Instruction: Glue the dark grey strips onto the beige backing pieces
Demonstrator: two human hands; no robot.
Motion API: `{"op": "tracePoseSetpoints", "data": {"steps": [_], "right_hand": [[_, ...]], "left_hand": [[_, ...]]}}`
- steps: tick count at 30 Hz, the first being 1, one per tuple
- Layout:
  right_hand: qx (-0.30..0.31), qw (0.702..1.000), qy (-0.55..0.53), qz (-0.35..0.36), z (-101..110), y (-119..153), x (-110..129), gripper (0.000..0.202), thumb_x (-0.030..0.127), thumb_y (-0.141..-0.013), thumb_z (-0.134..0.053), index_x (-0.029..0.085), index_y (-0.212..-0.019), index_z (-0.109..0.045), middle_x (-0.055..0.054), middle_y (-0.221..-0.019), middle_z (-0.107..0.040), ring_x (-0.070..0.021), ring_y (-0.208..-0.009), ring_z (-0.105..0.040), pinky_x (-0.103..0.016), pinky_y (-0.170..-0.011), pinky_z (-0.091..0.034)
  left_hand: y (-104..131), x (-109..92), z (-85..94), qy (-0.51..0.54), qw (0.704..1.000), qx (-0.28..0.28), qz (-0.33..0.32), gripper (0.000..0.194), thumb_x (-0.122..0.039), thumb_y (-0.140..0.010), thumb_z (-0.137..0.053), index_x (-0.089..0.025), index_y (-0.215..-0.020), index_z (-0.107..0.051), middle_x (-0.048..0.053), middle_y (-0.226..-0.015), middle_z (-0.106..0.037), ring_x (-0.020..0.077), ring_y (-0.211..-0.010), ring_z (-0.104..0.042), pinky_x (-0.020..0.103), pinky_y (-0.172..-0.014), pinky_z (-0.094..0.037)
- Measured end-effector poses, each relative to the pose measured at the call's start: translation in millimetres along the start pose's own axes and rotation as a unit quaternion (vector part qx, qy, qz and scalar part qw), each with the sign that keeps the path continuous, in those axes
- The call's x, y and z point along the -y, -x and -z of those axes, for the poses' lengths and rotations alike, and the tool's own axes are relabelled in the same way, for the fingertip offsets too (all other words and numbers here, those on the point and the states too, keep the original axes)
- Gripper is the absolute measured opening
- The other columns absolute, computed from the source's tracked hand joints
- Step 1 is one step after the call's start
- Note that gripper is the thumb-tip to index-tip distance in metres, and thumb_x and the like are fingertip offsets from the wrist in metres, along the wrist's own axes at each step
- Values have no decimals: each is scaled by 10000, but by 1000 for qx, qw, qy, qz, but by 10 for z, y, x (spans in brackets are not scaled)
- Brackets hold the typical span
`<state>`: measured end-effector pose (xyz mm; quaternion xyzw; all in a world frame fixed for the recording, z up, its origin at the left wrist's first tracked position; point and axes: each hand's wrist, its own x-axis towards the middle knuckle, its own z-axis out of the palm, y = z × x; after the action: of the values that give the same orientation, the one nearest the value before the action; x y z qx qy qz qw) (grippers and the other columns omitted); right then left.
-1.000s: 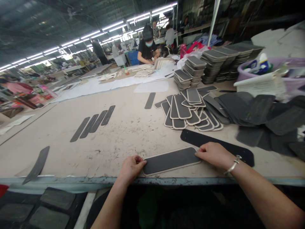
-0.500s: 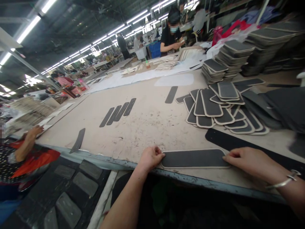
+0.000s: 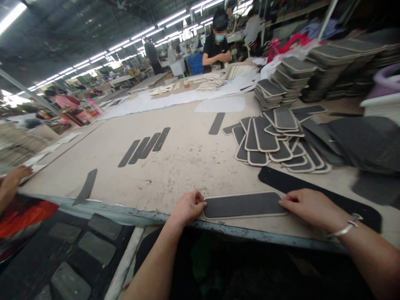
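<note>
A long dark grey panel with rounded corners and a pale border (image 3: 242, 206) lies near the front edge of the table. My left hand (image 3: 190, 206) pinches its left end between thumb and fingers. At its right end, my right hand (image 3: 308, 207), with a bracelet on the wrist, grips the border the same way. Behind my right hand lies a longer black strip with rounded ends (image 3: 337, 200), partly covered by the hand. Farther back is a loose pile of similar pale-edged panels (image 3: 265, 135).
Several narrow dark strips (image 3: 144, 146) lie mid-table, and one curved strip (image 3: 87, 185) overhangs the front edge. Tall panel stacks (image 3: 293, 75) and dark sheets (image 3: 368, 137) stand at right. A co-worker's hand (image 3: 18, 173) is at far left; a masked person (image 3: 218, 52) works across the table.
The view has shifted slightly to the right, so everything appears farther left, and a purple and white container shows at the right. Both hands keep hold of the panel's ends.
</note>
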<state>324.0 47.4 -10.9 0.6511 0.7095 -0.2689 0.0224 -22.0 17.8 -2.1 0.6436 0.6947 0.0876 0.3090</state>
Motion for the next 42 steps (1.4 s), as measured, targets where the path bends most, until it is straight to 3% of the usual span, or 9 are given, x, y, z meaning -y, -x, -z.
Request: {"op": "tracePoseSetpoints", "data": {"steps": [10,22,29,32,35,38,40,42], "right_hand": [[-15,999,30,-15,78,60,127,295,400,-741,-469,218,-618,-666,-35,-627,-631,-165,-607,-553,-262,-539,-316],[1,995,91,-36,104,95,182,308,415,-735,-437,224,-581,-622,-56,-622,-611,-197,-599,-539,-279,-526,-302],[13,997,77,-4,90,51,-3,427,532,-759,-418,204,-567,-614,-72,-617,-616,-219,-600,-560,-302,-527,-340],[6,998,63,10,119,29,-169,423,499,-784,-402,205,-589,-636,-78,-637,-634,-230,-605,-581,-313,-522,-373],[-51,995,88,9,176,60,-248,397,478,-791,-417,204,-638,-659,-90,-640,-644,-253,-600,-600,-336,-509,-404],[-177,978,101,32,167,168,-81,396,525,-803,-414,213,-794,-659,-72,-699,-659,-252,-599,-609,-349,-501,-434],[-264,956,75,106,69,248,166,392,512,-827,-401,213,-942,-628,-58,-859,-666,-233,-715,-626,-349,-589,-485],[-294,928,52,224,-103,305,460,408,442,-863,-388,187,-1135,-553,-68,-1096,-608,-214,-953,-586,-343,-794,-489]], "left_hand": [[-36,22,-18,39,999,24,11,128,-309,-696,-567,-181,-703,-558,-29,-538,-533,108,-492,-473,204,-480,-295],[-50,62,-29,16,1000,22,-2,135,-311,-696,-579,-180,-724,-573,-21,-576,-551,105,-516,-492,210,-482,-307],[-42,1,14,-23,1000,14,-1,155,-312,-678,-612,-178,-737,-562,-7,-642,-592,115,-569,-522,208,-495,-315],[-33,-8,21,-36,999,-1,-2,207,-306,-653,-635,-192,-800,-545,-15,-680,-604,125,-609,-537,207,-513,-324],[-14,-7,18,-30,999,-4,-21,233,-286,-667,-629,-212,-869,-541,-29,-674,-606,129,-628,-549,207,-530,-333],[7,-3,8,-26,999,-11,-40,214,-269,-680,-622,-226,-877,-550,-38,-669,-607,128,-637,-557,205,-545,-342],[18,-3,2,-29,999,-14,-40,190,-260,-682,-619,-226,-860,-560,-36,-673,-606,128,-640,-558,207,-551,-347],[22,-7,1,-31,999,-13,-36,178,-253,-684,-614,-224,-853,-566,-35,-675,-604,128,-638,-555,208,-556,-351]]}}
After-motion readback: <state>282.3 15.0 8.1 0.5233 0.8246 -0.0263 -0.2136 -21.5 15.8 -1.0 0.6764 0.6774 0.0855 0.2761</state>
